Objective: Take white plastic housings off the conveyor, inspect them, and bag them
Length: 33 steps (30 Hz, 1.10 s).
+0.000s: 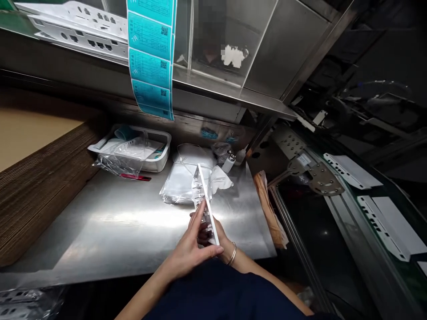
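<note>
White panel [204, 195] held edgewise between the fingers [199, 218].

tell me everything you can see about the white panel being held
The white panel is a long, thin, flat strip, seemingly painted metal or plastic, seen almost edge-on. Small cutouts and tabs show on its left face. It is held tilted up and away over the steel table. The left hand grips its lower end from the left, the right hand from behind. Its upper end is free.
</note>
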Tool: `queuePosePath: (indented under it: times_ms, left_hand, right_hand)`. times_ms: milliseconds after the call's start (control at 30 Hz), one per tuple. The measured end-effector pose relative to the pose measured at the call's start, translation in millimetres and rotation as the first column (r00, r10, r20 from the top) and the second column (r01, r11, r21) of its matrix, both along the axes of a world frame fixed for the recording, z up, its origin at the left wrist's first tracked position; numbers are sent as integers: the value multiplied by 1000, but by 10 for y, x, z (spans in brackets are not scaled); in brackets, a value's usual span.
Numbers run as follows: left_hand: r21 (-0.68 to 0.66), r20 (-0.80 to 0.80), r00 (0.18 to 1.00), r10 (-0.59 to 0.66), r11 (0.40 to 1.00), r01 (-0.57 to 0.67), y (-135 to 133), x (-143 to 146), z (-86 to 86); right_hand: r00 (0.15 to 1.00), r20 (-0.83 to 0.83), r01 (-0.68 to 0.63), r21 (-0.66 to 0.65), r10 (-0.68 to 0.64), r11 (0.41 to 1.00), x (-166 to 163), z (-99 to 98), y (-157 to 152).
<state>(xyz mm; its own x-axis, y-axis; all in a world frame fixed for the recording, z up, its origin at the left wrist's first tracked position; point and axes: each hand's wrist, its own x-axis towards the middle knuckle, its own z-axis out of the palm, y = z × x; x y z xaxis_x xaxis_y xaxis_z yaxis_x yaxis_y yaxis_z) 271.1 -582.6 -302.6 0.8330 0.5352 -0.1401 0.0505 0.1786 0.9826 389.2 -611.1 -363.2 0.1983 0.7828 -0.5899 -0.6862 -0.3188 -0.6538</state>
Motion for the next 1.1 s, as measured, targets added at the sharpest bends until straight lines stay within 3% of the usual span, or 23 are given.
queuePosePath:
  times_ms: [67,167,267,333,433,567,633,700,800,900,1000,1100]
  left_hand:
    - [-25,60,998,-7,1000,9,14,42,-31]
    - [-88,210,971,114,991,-98,57,55,-53]
    - [-64,273,910,313,950,-307,134,20,-112]
    - [17,289,896,338,934,-358,200,-17,-181]
    - [137,287,911,296,929,-345,277,-60,-278]
    - [220,361,902,239,918,-331,307,-41,-290]
    - [149,392,877,276,922,-357,328,-14,-256]
    - [-35,310,866,391,916,-401,390,19,-212]
    - [-376,34,871,491,813,-444,553,99,-134]
    - [-647,-112,862,494,622,-441,708,219,-55]
    - [-789,-202,844,497,428,-441,776,343,-13]
    - [-846,-216,844,491,338,-413,765,426,-35]
  right_hand:
    - [993,99,58,42,-62,997,92,3,5]
    - [923,325,116,269,-204,956,313,21,-32]
    - [831,531,-75,399,-164,914,597,18,-99]
    - [789,610,-221,392,-72,893,736,12,-131]
    - [772,635,-297,394,-24,870,801,35,-147]
    - [806,591,-269,428,-42,863,761,82,-128]
    - [824,564,-230,417,-51,879,759,81,-119]
    - [865,502,-189,377,-28,907,767,78,-119]
    - [956,246,-221,256,158,941,740,139,-135]
    - [962,-69,-245,204,264,948,630,313,-134]
    - [951,-270,-106,166,148,980,515,526,-90]
    - [910,-415,53,90,-11,995,485,658,-46]
